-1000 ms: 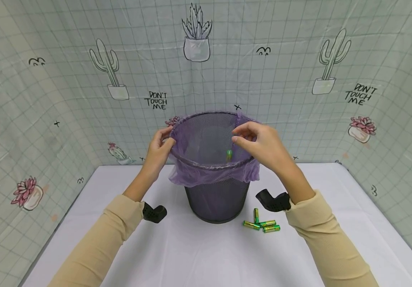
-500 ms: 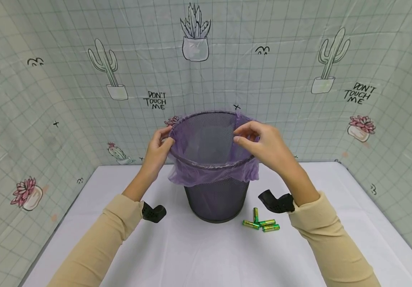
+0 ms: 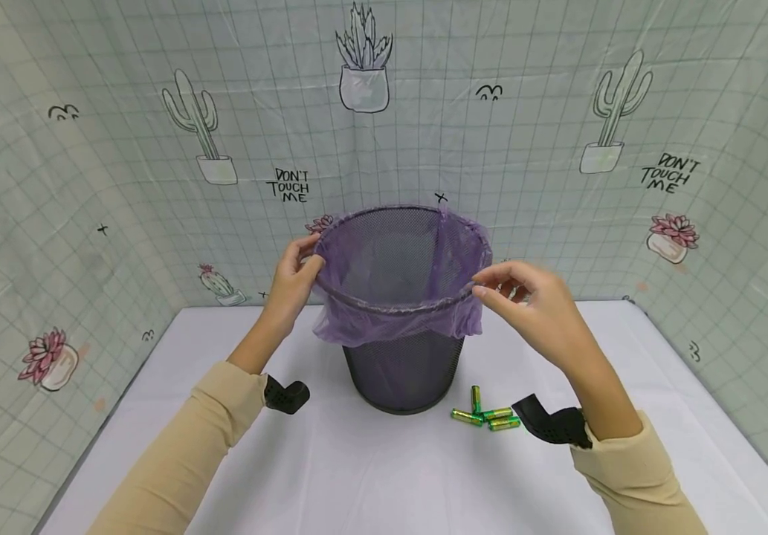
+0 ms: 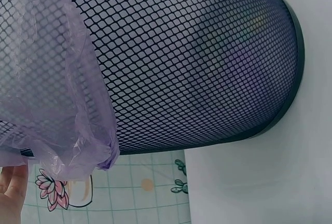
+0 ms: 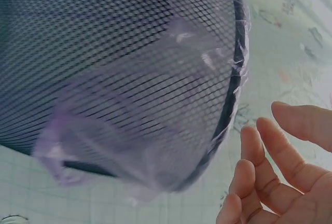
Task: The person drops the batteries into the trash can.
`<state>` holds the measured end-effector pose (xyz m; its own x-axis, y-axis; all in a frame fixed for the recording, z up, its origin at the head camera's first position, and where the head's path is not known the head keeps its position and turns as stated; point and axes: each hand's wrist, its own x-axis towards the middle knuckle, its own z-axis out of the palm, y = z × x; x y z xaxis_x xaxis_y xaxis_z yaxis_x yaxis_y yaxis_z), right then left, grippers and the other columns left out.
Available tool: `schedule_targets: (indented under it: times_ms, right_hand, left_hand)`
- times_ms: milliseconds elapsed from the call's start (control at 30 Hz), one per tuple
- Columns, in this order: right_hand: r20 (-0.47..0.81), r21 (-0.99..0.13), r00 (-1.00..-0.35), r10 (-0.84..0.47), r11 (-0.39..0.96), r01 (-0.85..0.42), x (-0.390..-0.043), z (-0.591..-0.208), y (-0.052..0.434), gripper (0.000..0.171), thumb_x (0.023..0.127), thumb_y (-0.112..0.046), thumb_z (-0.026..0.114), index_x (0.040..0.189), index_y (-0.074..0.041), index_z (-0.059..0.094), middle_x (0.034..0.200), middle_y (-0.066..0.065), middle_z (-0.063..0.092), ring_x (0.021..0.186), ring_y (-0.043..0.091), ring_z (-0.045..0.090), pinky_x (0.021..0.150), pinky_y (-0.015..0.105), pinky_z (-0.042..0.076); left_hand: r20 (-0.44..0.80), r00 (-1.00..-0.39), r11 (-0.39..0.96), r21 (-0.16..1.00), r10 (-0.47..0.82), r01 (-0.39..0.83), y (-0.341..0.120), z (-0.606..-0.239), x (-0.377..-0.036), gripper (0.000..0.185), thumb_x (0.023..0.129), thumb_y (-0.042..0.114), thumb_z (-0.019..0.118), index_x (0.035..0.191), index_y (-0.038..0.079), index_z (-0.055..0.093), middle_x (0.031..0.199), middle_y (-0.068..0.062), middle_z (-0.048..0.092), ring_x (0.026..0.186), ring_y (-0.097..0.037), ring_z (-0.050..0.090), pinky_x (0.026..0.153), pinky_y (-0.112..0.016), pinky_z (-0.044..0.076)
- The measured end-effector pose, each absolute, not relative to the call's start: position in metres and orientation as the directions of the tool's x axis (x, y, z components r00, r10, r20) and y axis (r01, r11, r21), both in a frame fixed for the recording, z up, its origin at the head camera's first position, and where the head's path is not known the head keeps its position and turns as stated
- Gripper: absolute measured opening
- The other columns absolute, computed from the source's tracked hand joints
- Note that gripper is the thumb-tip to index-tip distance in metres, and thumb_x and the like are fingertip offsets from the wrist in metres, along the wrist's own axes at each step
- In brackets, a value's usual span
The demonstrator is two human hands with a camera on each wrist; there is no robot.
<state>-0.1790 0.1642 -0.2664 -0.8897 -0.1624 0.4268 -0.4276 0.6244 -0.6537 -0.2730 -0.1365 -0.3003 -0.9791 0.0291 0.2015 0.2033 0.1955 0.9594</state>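
Note:
A black mesh wastebasket [image 3: 404, 371] stands on the white table, lined with a purple plastic bag [image 3: 390, 323] folded over its rim. My left hand [image 3: 293, 271] grips the left side of the rim, fingers curled over bag and wire. My right hand [image 3: 531, 305] hovers just outside the right side of the rim with relaxed fingers and holds nothing. The right wrist view shows its fingers [image 5: 270, 167] apart from the bag [image 5: 155, 146] and the mesh [image 5: 104, 53]. In the left wrist view the basket wall [image 4: 197, 63] and the bag's overhang [image 4: 46, 94] fill the picture.
Several green batteries [image 3: 487, 416] lie on the table [image 3: 370, 475] at the basket's right foot, below my right wrist. Cactus-print sheeting [image 3: 557, 148] walls the table on three sides.
My right hand moved from over the basket's opening down and right to outside the rim. A green battery seen inside the basket a second ago is out of sight. Left hand unmoved.

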Motion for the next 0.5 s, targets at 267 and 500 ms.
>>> schedule_targets:
  times_ms: [267,500]
  right_hand:
    - [0.384,-0.654,-0.915,-0.126,0.662,-0.366,-0.162,-0.307,0.186,0.017,0.09,-0.025,0.059,0.101,-0.014,0.065,0.09,-0.002,0.062,0.082,0.004,0.051,0.074,0.017,0.042]
    - [0.337,-0.651,-0.934,-0.123,0.686,-0.325,-0.158,-0.349,0.2,0.021,0.09,-0.024,0.06,0.104,-0.009,0.064,0.097,-0.002,0.064,0.084,-0.002,0.049,0.076,0.018,0.043]
  left_hand:
    - [0.2,-0.979,0.19,0.961,0.029,0.202,-0.137,-0.3,-0.272,0.05,0.09,0.011,0.041,0.14,0.009,0.037,0.136,-0.012,0.043,0.115,-0.02,0.046,0.084,-0.021,0.037]
    - [0.21,-0.977,0.193,0.958,0.031,0.212,-0.137,-0.3,-0.272,0.05,0.089,0.011,0.041,0.139,0.008,0.038,0.137,-0.011,0.044,0.114,-0.02,0.047,0.083,-0.02,0.038]
